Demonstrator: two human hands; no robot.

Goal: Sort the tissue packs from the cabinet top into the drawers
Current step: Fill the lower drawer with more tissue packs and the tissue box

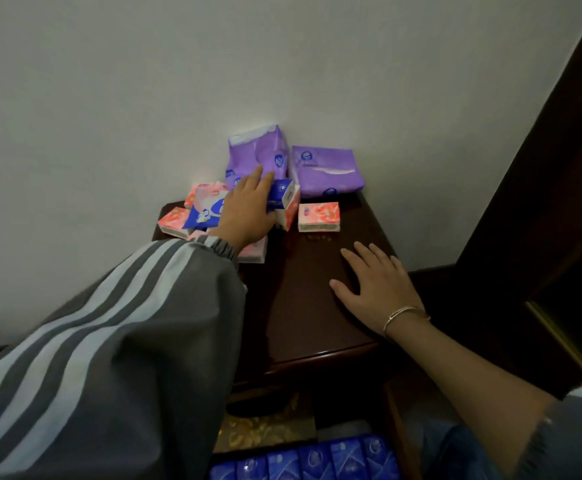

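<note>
Left hand [248, 213] is gripping the left end of a small blue tissue pack [284, 194], fingers over its top and thumb below; this pack is lying on a pink tissue pack [287, 218] near the back of the cabinet top [300, 306]. Right hand [376, 289] is resting flat and spread on the bare wood, holding nothing. Two purple tissue packs [327, 171] are leaning against the wall. A lone pink pack [319, 216] is sitting just right of the gripped one; more pink packs [175, 221] are lying to the left. Below, an open drawer [391, 410] is showing a row of blue packs [317, 459].
</note>
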